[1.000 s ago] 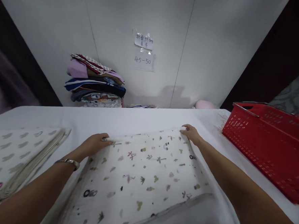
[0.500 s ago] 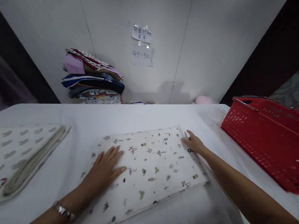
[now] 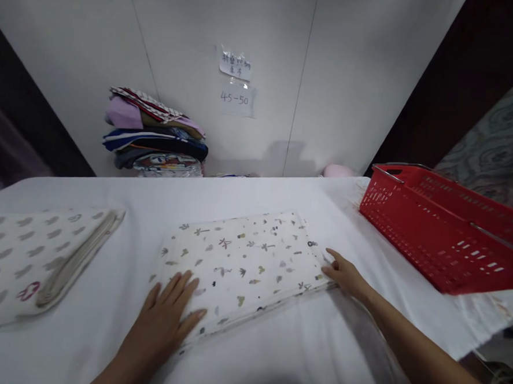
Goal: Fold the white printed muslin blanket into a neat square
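A folded white cloth with small printed plants and animals (image 3: pixel 243 261) lies flat in the middle of the white table (image 3: pixel 256 198). My left hand (image 3: pixel 166 317) rests palm down on its near left corner, fingers spread apart. My right hand (image 3: pixel 342 274) touches the cloth's near right corner with its fingers stretched out, holding nothing.
A folded cloth with grey leaf prints (image 3: pixel 31 253) lies at the left. A red plastic basket (image 3: pixel 441 226) stands at the table's right edge. A stack of folded clothes (image 3: pixel 156 134) sits against the white wall behind the table, beside paper labels (image 3: pixel 235 83).
Both hands let go of the cloth's far edge and slid back toward me along it. The left now lies flat on the near left corner, the right at the near right corner.
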Demonstrator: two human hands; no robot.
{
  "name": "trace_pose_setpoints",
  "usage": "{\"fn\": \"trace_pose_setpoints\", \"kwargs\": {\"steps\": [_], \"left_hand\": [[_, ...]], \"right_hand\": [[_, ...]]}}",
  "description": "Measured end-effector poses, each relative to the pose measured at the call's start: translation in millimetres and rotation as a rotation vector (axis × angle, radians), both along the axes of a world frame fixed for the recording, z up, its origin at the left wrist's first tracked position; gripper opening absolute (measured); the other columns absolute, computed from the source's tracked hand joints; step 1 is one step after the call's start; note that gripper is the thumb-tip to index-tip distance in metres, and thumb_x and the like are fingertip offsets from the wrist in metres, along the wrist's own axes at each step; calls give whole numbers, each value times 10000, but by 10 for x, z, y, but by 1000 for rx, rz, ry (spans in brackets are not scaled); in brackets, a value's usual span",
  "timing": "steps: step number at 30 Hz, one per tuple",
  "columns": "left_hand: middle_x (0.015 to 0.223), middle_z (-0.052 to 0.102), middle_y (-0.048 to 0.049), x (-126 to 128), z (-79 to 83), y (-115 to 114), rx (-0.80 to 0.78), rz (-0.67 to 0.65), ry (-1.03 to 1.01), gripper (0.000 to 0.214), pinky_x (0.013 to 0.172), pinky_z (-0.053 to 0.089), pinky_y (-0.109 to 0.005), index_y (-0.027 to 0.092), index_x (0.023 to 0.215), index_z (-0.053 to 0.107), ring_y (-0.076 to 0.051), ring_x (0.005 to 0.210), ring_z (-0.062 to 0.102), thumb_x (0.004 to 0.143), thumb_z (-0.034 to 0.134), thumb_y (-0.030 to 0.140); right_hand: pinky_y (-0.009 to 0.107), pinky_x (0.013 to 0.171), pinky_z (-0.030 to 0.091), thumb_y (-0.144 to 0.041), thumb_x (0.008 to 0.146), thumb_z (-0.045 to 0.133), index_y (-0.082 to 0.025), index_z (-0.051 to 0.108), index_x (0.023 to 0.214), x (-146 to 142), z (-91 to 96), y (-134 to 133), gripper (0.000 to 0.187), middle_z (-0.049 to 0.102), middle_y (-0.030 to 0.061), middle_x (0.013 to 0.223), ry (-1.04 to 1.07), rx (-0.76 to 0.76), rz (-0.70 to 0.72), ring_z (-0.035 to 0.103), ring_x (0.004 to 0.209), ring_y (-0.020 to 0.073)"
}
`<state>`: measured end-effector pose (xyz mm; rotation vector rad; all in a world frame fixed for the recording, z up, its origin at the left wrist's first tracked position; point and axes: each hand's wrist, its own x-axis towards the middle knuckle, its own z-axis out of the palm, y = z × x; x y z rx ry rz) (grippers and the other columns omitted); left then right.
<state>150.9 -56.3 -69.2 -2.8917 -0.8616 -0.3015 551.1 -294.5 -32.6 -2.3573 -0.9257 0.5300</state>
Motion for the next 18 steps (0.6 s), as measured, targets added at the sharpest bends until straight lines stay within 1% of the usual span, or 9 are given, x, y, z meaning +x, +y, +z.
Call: {"fn": "trace_pose_setpoints", "kwargs": {"steps": [2, 5, 7, 8, 10, 12, 14, 18], "left_hand": [[1447, 408, -101, 8, 34, -29, 6, -13, 4, 614, 1081, 256, -531, 192, 1351, 473, -305, 1355, 328, 870, 375, 561], [1438, 422, -98, 16, 124, -59, -20, -8, 12, 600, 1069, 288, -512, 196, 1348, 475, -297, 1341, 354, 880, 369, 557], [1449, 407, -96, 6, 186, -82, -37, 20, 15, 602, 1069, 289, -510, 205, 1352, 471, -298, 1348, 342, 884, 364, 567], [1455, 398, -97, -4, 210, -98, -39, 41, 13, 609, 1074, 281, -513, 208, 1354, 469, -301, 1355, 329, 882, 365, 579], [1461, 388, -99, -27, 238, -133, -43, 80, 12, 624, 1088, 257, -517, 208, 1359, 466, -305, 1365, 310, 880, 365, 596], [1460, 386, -103, -45, 248, -167, -66, 104, 22, 634, 1098, 242, -516, 199, 1366, 458, -303, 1368, 305, 886, 352, 600], [1465, 375, -106, -50, 267, -191, -111, 114, 41, 640, 1099, 242, -517, 194, 1379, 440, -298, 1371, 300, 894, 335, 598], [1487, 335, -101, -23, 359, -199, -165, 146, 54, 634, 1101, 241, -512, 213, 1394, 415, -292, 1386, 269, 884, 373, 588]], "right_hand": [[285, 676, 460, -383, 807, 498, -152, 418, 1390, -7, -11, -3, 632, 618, 27, 829, -80, -38, 35, 599, 742, 176], [329, 757, 484, -358, 833, 459, -134, 390, 1408, 1, -30, -43, 621, 655, 74, 882, -197, -115, 118, 629, 834, 219], [372, 793, 494, -332, 831, 456, -127, 403, 1397, 23, -54, -59, 604, 664, 116, 950, -335, -129, 182, 634, 903, 255], [398, 815, 495, -322, 828, 457, -131, 423, 1382, 32, -65, -45, 587, 657, 138, 1005, -426, -105, 227, 627, 948, 275], [447, 882, 479, -327, 842, 452, -150, 457, 1354, 22, -77, 49, 542, 614, 167, 1150, -595, 16, 335, 587, 1062, 301], [472, 968, 440, -376, 879, 427, -182, 447, 1360, -50, -59, 237, 519, 536, 156, 1301, -655, 152, 448, 513, 1189, 296], [469, 1043, 385, -433, 908, 390, -202, 418, 1384, -188, -5, 497, 530, 444, 128, 1411, -619, 204, 539, 415, 1296, 277], [449, 1113, 284, -489, 928, 322, -183, 363, 1432, -589, 180, 1122, 590, 308, 106, 1501, -514, 104, 694, 246, 1392, 262]]}}
